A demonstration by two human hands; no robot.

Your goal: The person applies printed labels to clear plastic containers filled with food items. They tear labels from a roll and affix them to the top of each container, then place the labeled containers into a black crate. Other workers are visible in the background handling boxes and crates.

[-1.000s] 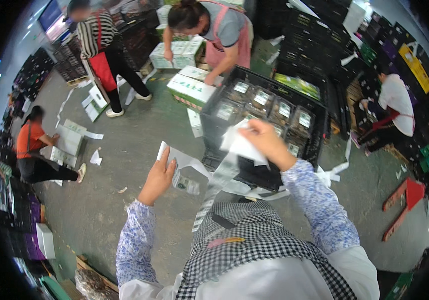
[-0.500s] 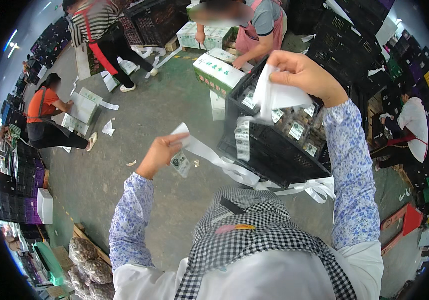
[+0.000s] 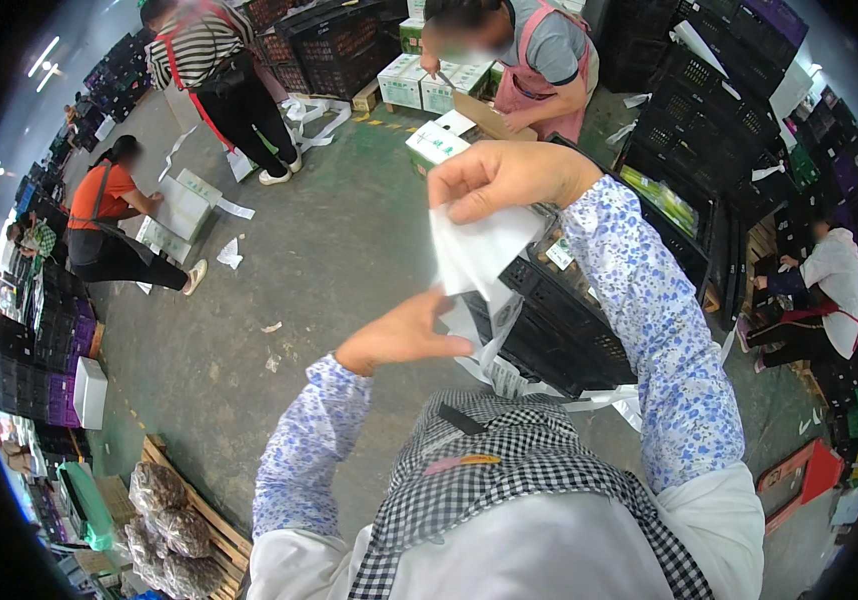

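Note:
My right hand [image 3: 509, 180] pinches a folded white label strip [image 3: 484, 245] above a black plastic crate [image 3: 559, 335]. The strip hangs down with printed labels showing on its lower part. My left hand [image 3: 399, 335] is beside the hanging strip, thumb stretched out and apart from the fingers. Its fingertips are partly behind the white paper. Inside the crate, packs with white-and-green labels [image 3: 560, 252] show, partly covered by my right arm. More white strip [image 3: 599, 402] trails along the floor at the crate's near side.
Across the floor, a person in a pink apron [image 3: 544, 75] works at a white-and-green carton [image 3: 437, 147]. Two more people handle cartons at the left. Black crates [image 3: 684, 100] are stacked at the right. Bags of brown goods [image 3: 174, 530] lie on a wooden pallet [image 3: 224, 530].
My right hand has moved left and down with the strip. My left hand has moved right to meet it, its thumb now spread from the fingers. The view has shifted slightly.

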